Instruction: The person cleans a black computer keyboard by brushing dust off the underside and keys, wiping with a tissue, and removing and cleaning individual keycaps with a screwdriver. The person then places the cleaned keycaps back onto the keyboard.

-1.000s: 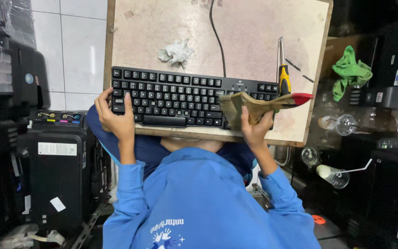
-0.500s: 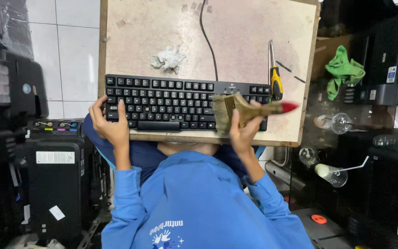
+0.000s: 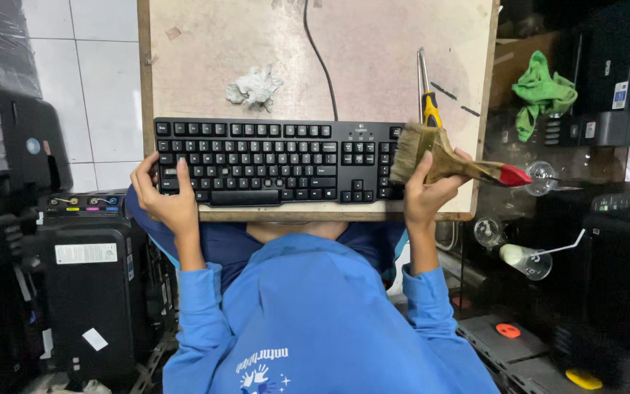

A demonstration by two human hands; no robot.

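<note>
A black keyboard (image 3: pixel 271 160) lies on a worn wooden board (image 3: pixel 373 66) across my lap. My left hand (image 3: pixel 165 195) grips the keyboard's left end, thumb on the keys. My right hand (image 3: pixel 428 191) holds a wide wooden paintbrush (image 3: pixel 442 157) with a red handle tip. Its bristles rest at the keyboard's right end, over the number pad. The keyboard's black cable (image 3: pixel 315 51) runs away up the board.
A crumpled white tissue (image 3: pixel 254 85) and a yellow-handled screwdriver (image 3: pixel 426 95) lie on the board. Black printers (image 3: pixel 74 277) stand at the left. At the right are a green cloth (image 3: pixel 541 95), plastic cups (image 3: pixel 526 261) and dark shelving.
My right hand has swept the paintbrush rightward, from the middle-right keys to the keyboard's right end. The view has shifted slightly. My left hand keeps its grip.
</note>
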